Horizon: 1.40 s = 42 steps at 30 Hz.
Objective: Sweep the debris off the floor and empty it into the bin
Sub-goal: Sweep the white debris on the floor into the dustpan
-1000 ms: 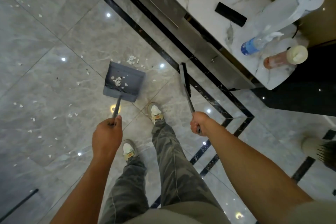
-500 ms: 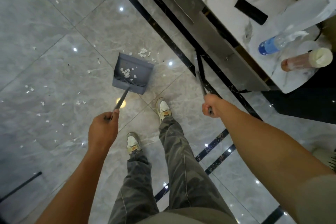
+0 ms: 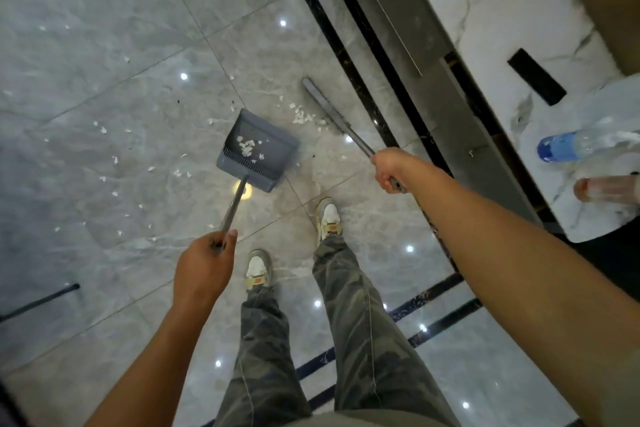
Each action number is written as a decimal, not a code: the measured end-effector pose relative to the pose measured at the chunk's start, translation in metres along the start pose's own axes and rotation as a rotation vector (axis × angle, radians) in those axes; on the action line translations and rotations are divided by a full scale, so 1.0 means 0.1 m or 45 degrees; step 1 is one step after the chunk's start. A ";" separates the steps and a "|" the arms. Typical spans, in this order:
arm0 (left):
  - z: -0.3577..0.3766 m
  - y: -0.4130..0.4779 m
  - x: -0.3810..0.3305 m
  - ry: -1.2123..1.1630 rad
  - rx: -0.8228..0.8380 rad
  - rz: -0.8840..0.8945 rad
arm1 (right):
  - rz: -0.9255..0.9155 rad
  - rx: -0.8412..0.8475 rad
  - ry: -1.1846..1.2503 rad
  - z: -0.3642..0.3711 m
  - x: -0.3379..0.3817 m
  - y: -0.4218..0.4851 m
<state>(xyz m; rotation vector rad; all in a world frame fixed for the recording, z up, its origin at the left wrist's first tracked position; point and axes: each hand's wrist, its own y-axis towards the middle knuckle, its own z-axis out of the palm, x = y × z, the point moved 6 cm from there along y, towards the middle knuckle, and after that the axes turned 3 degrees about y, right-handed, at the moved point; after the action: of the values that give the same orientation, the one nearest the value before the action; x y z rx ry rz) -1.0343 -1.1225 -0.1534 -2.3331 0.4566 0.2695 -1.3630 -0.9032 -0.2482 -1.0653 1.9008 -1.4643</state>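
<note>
From the head view, the person stands on a glossy grey marble-tile floor (image 3: 104, 45) and looks down past camouflage trousers (image 3: 363, 340) and pale sneakers (image 3: 328, 218). The left hand (image 3: 204, 263) is curled round the end of the long thin handle (image 3: 235, 204) of a grey dustpan (image 3: 278, 158). The dustpan rests on the floor ahead of the feet, with its open mouth facing away from the person and to the right. A small heap of white scraps (image 3: 247, 146) lies inside the pan, near its toothed back wall. The right hand (image 3: 388, 170) is closed round the handle of a broom (image 3: 325, 104), whose narrow head lies on the floor beyond and to the right of the pan. Between the broom head and the pan's mouth sits a little pile of white debris (image 3: 303, 116), just beside the bristles. More white bits (image 3: 104, 130) are scattered across the tiles to the left of the pan, well apart from one another. A black inlaid border strip (image 3: 346, 45) runs diagonally past the broom. To its right stands a white marble-topped desk (image 3: 502, 28), which carries a flat black rectangular object (image 3: 536, 76), a clear water bottle with a blue label (image 3: 561, 147) lying on its side, and a brownish bottle (image 3: 606, 189) near the right edge of the picture.
</note>
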 end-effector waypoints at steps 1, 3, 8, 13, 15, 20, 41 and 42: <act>0.00 -0.01 0.04 -0.013 -0.001 -0.009 | -0.105 -0.037 -0.030 -0.04 0.14 0.00; 0.01 -0.01 0.08 -0.044 -0.024 -0.046 | -0.249 -0.039 -0.253 -0.02 0.45 -0.08; 0.04 -0.02 0.19 -0.115 -0.093 -0.163 | -0.217 -0.155 -1.053 0.17 1.06 -0.02; 0.05 -0.10 0.30 -0.175 -0.140 -0.263 | -0.415 -0.054 -1.014 0.49 1.12 -0.02; 0.05 -0.14 0.32 -0.185 -0.162 -0.301 | -0.397 -0.061 -0.965 0.45 0.94 0.02; -0.03 -0.25 0.32 -0.245 -0.210 -0.357 | -0.289 -0.059 -1.107 0.15 0.43 -0.15; -0.18 -0.76 1.09 -0.395 -0.307 -0.564 | -0.441 -0.117 -1.038 0.84 0.78 -0.03; -0.18 -0.81 1.14 -0.402 -0.309 -0.573 | -0.440 -0.105 -1.099 0.90 0.71 -0.08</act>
<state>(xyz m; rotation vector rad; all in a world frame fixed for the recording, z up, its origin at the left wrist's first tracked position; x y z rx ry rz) -0.8964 -1.1091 -0.1260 -2.4887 -0.2688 0.4836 -1.3306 -1.0130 -0.2619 -1.7632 1.1943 -0.8371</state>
